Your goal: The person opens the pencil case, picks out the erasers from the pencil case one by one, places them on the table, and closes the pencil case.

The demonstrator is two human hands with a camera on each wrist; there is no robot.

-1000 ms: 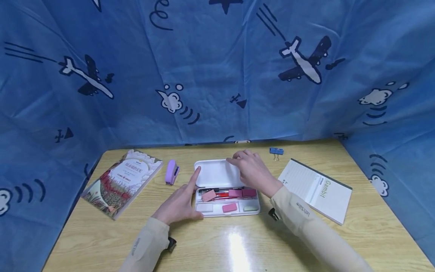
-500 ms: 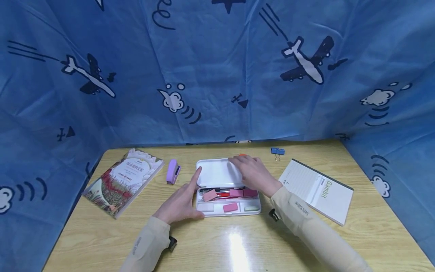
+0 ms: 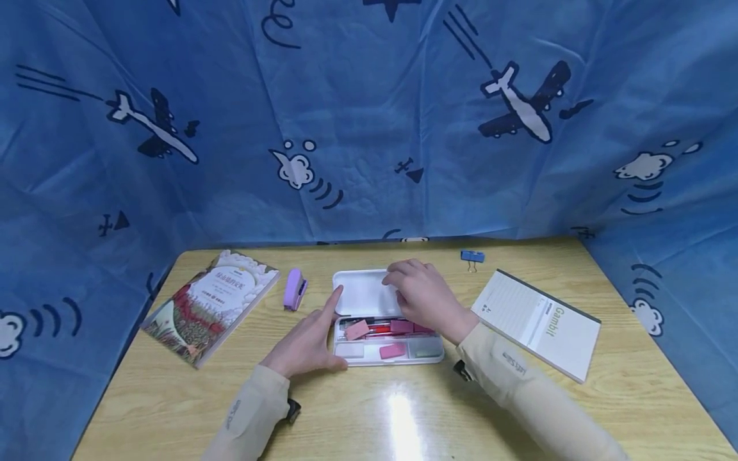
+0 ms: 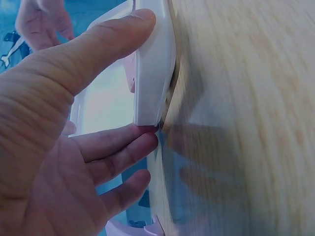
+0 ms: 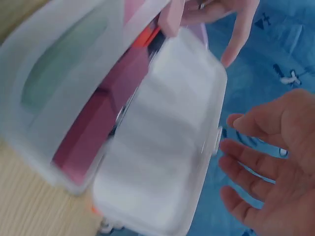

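Note:
A white pencil case (image 3: 340, 360) lies with its lid (image 3: 360, 291) folded back. My left hand (image 3: 305, 342) holds its left end, thumb on the front wall and index finger along the lid's left edge. Inside are a red pen (image 3: 378, 330), several pink erasers, one of them a loose pink eraser (image 3: 393, 350) in the front row, and a green piece (image 5: 64, 64) under cloudy plastic. My right hand (image 3: 423, 291) hovers at the lid's right part, fingers bent. In the right wrist view its fingertips are beside the small latch (image 5: 217, 141), with nothing between them.
A purple stapler (image 3: 294, 289) and an illustrated book (image 3: 210, 307) lie to the left. On the right are a notepad (image 3: 539, 323) and a blue binder clip (image 3: 473, 257). A blue printed curtain (image 3: 357, 128) hangs behind the table (image 3: 323, 422).
My right hand dipped at the lid's right edge, then rose slightly and shifted left. An orange thing seen behind it half a second ago is now hidden in the head view. My left hand stays put.

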